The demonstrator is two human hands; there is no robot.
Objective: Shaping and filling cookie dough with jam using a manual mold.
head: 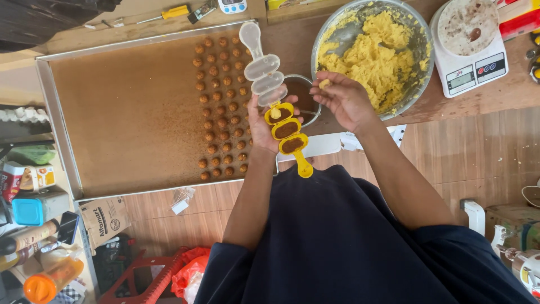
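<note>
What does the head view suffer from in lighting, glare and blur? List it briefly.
Head view: soft, even light, with no hard shadows on the large metal baking tray; a mild sheen on the rim of the round steel bowl of yellow dough; the left hand holding the yellow hinged ball mould and the right hand look sharp; the edges bend slightly, as with a wide lens.
</note>
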